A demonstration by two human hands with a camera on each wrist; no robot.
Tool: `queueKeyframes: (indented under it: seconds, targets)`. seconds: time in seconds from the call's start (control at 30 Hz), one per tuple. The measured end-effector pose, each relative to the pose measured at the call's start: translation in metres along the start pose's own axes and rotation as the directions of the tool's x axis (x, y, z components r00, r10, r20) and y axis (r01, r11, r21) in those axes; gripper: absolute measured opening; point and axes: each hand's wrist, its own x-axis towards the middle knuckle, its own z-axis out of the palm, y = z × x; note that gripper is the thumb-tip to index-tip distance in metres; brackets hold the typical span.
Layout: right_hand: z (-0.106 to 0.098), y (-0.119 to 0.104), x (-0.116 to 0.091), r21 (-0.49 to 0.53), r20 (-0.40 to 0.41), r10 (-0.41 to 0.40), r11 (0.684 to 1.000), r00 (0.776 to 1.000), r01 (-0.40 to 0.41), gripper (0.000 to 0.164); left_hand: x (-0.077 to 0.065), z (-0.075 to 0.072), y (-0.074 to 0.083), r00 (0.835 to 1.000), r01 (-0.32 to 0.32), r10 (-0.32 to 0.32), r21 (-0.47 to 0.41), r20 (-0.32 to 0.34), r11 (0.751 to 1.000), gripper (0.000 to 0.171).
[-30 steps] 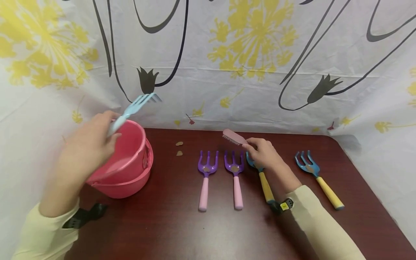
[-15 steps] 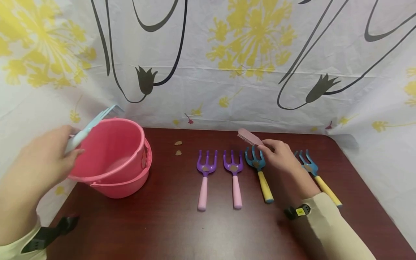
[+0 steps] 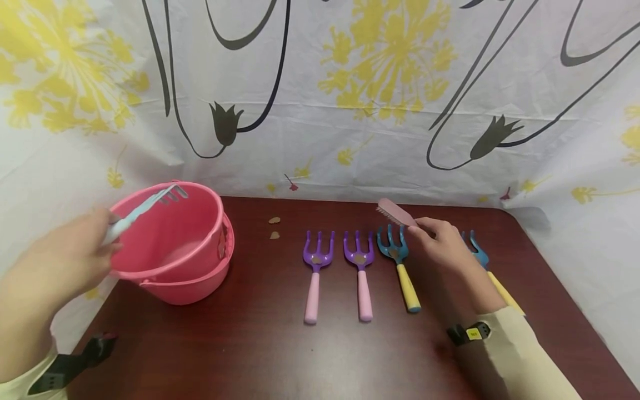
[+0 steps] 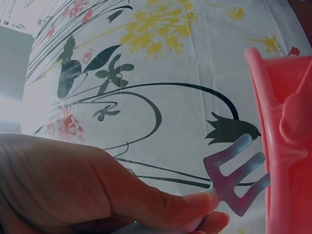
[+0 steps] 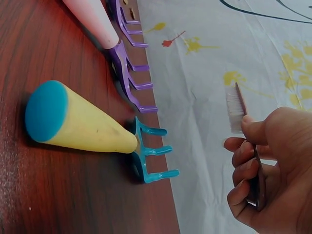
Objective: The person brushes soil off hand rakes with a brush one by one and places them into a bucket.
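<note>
My left hand (image 3: pixel 60 258) grips a light blue hand fork (image 3: pixel 142 209) by its handle, its tines over the mouth of a pink bucket (image 3: pixel 170 250). That bucket sits tilted in a second pink bucket (image 3: pixel 200 286). In the left wrist view the hand fork (image 4: pixel 229 183) shows its tines beside the bucket wall (image 4: pixel 280 195). A pink brush (image 3: pixel 395 212) is pinched in my right hand (image 3: pixel 442 244), bristles facing down, above a blue fork with a yellow handle (image 3: pixel 407 286). The right wrist view shows the brush (image 5: pixel 237 109) in curled fingers.
Two purple forks with pink handles (image 3: pixel 312 294) (image 3: pixel 364 294) lie on the dark wooden table (image 3: pixel 265 344). Another blue-and-yellow fork (image 3: pixel 505 291) is partly behind my right arm. Small brown flakes (image 3: pixel 274 235) lie near the back edge, before a patterned cloth (image 3: pixel 300 139).
My left hand has moved left and down with the hand fork, uncovering the bucket's mouth. My right hand has shifted right with the brush, off the nearer blue fork.
</note>
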Motion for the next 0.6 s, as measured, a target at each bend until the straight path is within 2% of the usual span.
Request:
queueKeyframes:
  seconds: [0.2, 0.4, 0.6]
  targets:
    - [-0.004, 0.003, -0.006, -0.005, 0.007, 0.017, 1.000, 1.000, -0.017, 0.039, 0.009, 0.006, -0.007, 1.000, -0.007, 0.007, -0.008, 0.030, 1.000, 0.027]
    - [-0.005, 0.004, -0.009, 0.007, 0.015, 0.025, 1.000, 1.000, -0.025, 0.040, 0.020, 0.015, -0.006, 0.998, -0.041, 0.042, -0.024, 0.044, 0.999, 0.016]
    - [-0.001, 0.004, -0.011, 0.037, 0.028, 0.036, 0.999, 0.999, -0.037, 0.040, 0.032, 0.026, -0.001, 0.986, -0.051, 0.055, -0.029, 0.157, 0.998, 0.025]
